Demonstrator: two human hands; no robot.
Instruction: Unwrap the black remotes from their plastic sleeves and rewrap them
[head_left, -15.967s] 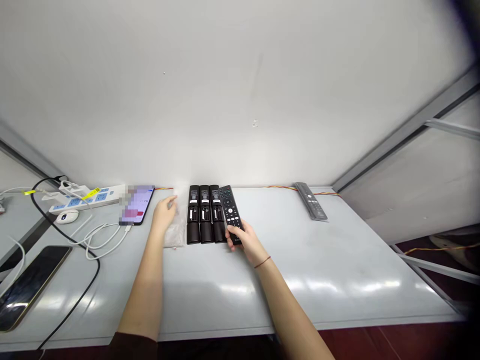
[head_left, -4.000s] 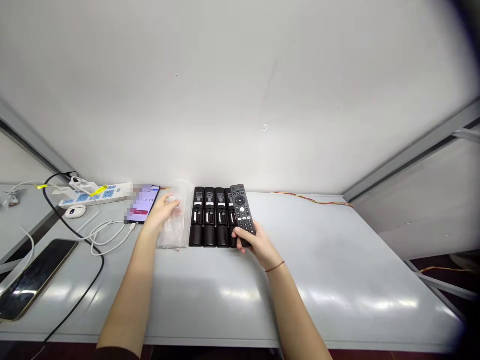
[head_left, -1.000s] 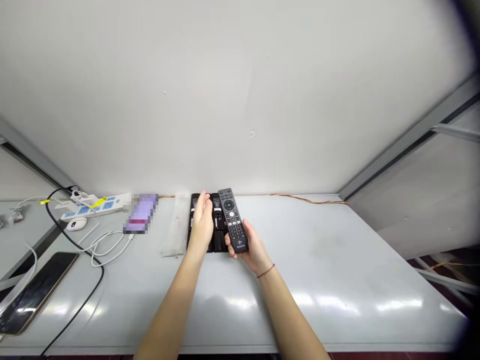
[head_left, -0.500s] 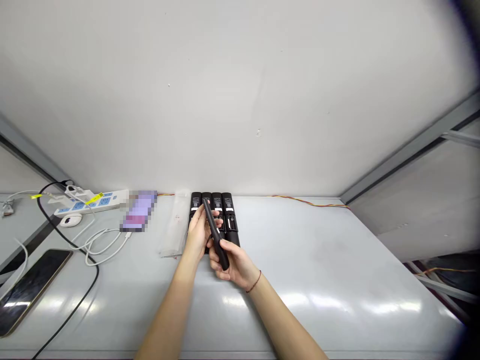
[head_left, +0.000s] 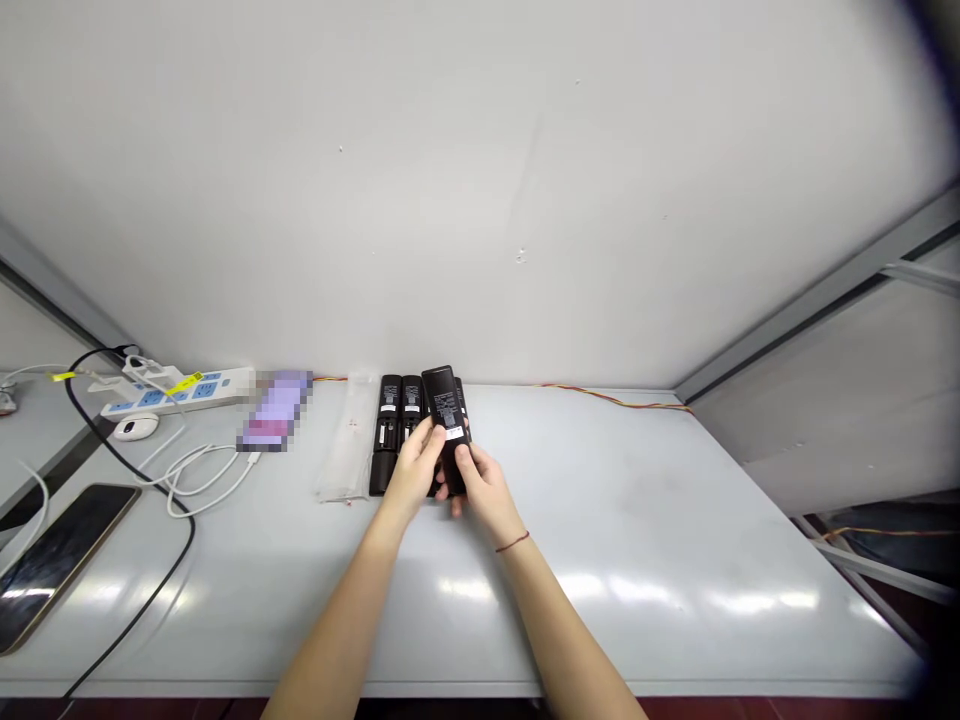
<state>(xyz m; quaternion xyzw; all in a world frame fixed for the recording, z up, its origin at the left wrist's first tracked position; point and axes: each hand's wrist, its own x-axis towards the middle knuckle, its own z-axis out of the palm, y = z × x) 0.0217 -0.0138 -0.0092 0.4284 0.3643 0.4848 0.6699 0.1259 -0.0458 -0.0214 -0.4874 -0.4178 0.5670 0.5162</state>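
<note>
A black remote control (head_left: 445, 400) is held up between both hands, its labelled back toward me. My left hand (head_left: 414, 470) grips its left side with the thumb on the back. My right hand (head_left: 482, 482) holds the lower right part, thumb on the back too. Behind and beneath it, several black remotes lie side by side on the grey table, backs up. The leftmost remote (head_left: 389, 395) and its neighbour (head_left: 412, 393) show uncovered compartments. The held remote and hands partly hide the others.
Just left of the remotes lies a clear plastic bag (head_left: 349, 445). Farther left are a power strip (head_left: 202, 392), a blurred-out phone (head_left: 277, 410), a white case (head_left: 136, 427), cables and a dark phone (head_left: 60, 560). A thin wire (head_left: 600, 397) runs along the wall.
The held remote has turned from edge-on to show its labelled back. Both hands have shifted slightly right, showing more of the left remotes. The camera view has moved a little.
</note>
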